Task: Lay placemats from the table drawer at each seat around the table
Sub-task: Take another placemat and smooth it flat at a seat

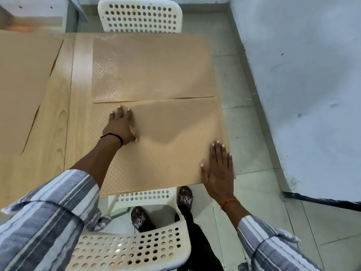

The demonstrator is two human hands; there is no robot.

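A tan embossed placemat (172, 153) lies at the near seat on the light wooden table (54, 118). My left hand (120, 125) rests flat on its far left part, fingers spread. My right hand (219, 169) lies flat on its near right corner, which overhangs the table's edge. A second tan placemat (152, 67) lies just beyond it at the far seat, edge to edge with the near one. Another placemat (21, 85) lies at the left, partly out of frame. Neither hand grips anything.
A white perforated chair (132, 249) stands right below me at the near seat, with my feet beside it. A matching chair (140, 16) faces the far seat. A pale wall (302, 75) runs close along the right, with tiled floor between.
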